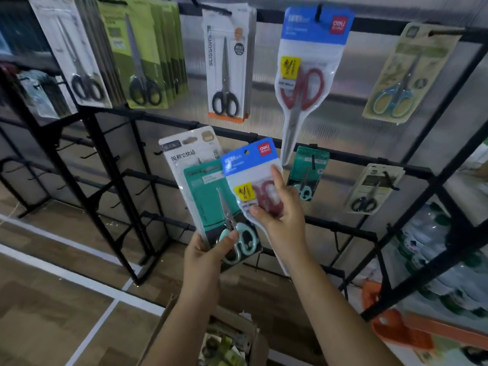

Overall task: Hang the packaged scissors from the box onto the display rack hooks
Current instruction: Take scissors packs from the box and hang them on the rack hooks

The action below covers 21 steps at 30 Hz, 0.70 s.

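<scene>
My right hand [280, 207] pinches a blue-topped scissors pack [250, 178], long axis tilted, hang-hole uppermost, open rack bars just above. My left hand [208, 249] grips two packs [200, 186] beside it, tops up-left.

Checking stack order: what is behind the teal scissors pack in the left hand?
A white pack with printed text shows above the teal scissors pack in the left hand. Its lower part is covered, so its contents cannot be seen.
</scene>
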Motion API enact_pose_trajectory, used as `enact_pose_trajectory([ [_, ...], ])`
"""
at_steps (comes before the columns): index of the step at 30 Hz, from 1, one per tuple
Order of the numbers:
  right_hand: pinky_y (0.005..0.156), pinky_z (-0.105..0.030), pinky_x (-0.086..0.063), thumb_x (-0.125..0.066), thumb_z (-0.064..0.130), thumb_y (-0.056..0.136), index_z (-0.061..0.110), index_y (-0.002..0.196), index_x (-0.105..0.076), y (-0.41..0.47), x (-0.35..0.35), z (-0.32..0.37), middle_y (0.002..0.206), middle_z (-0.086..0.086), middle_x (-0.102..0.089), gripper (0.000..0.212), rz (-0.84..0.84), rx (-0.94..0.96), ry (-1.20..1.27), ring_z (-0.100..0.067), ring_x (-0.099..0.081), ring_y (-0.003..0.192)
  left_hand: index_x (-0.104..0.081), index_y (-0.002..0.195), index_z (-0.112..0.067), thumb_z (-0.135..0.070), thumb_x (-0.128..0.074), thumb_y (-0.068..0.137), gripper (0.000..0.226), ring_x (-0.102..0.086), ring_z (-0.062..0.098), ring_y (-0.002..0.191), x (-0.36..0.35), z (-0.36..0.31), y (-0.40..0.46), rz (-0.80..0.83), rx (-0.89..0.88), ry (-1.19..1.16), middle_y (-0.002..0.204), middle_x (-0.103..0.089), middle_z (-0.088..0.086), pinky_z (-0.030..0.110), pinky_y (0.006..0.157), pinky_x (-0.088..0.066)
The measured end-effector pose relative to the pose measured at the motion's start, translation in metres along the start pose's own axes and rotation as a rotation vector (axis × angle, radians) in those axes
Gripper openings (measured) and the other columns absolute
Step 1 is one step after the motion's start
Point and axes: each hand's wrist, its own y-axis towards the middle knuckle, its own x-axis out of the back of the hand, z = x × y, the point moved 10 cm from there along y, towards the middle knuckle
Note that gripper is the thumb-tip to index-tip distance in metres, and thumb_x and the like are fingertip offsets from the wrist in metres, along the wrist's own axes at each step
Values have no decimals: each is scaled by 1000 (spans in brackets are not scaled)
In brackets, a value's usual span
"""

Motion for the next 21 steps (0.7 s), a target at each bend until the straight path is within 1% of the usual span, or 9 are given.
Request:
enact_pose_trajectory([
  [3,85,-8,-41,-74,11,68,45,129,-31,20,11,35,102,0,-47,82,-105,129,-9,11,-50,95,-66,96,-18,4,-61,81,27,-70,19,80,-8,-26,14,74,-59,21,86,-74,1,34,70,-57],
  [6,89,-16,-43,-76,11,64,41,131,-30,44,20,75,113,8,-52,87,-106,190,4,9,-52,102,-67,99,-18,2,-61,81,27,-70,20,82,-11,-49,29,131,-93,34,89,-74,2,33,67,-56],
  [8,90,-15,-46,-79,7,64,40,132,-27,59,25,103,118,20,-50,92,-75,217,-37,14,-53,101,-66,98,-17,3,-60,81,27,-70,18,77,-10,-56,38,151,-99,24,86,-74,1,29,62,-55],
  [12,81,-9,-48,-77,5,70,38,145,-18,90,41,145,138,5,-46,101,-70,188,-202,3,-53,107,-65,103,-17,2,-61,82,28,-70,24,84,-8,-55,52,166,-44,26,92,-74,3,37,69,-56],
  [14,71,-1,-44,-77,6,71,35,147,-14,104,51,154,137,3,-46,102,-93,165,-288,-6,-51,115,-63,109,-13,1,-63,82,30,-69,28,91,-10,-52,56,164,-19,21,99,-73,7,42,77,-55],
  [16,68,3,-40,-77,8,72,30,148,-17,112,58,159,124,9,-49,99,-96,158,-329,-5,-50,109,-62,112,-12,1,-64,82,33,-67,31,96,-16,-48,58,159,-4,16,105,-71,10,47,83,-54],
  [17,73,1,-40,-78,10,72,28,147,-19,113,60,160,122,10,-49,97,-93,154,-348,-3,-47,107,-62,111,-13,1,-64,82,33,-67,31,96,-18,-47,59,156,1,9,104,-71,10,47,83,-54],
  [19,93,-17,-41,-78,12,71,26,147,-20,114,62,160,125,9,-48,96,-95,143,-357,-4,-43,110,-63,106,-16,3,-64,82,31,-68,30,92,-23,-44,58,158,12,-12,99,-72,7,44,78,-55],
  [21,103,-32,-40,-79,12,70,27,146,-20,114,64,155,121,11,-48,98,-106,118,-331,-7,-44,115,-63,105,-17,3,-64,82,31,-68,27,91,-27,-44,57,167,10,-32,98,-72,5,39,73,-56],
])
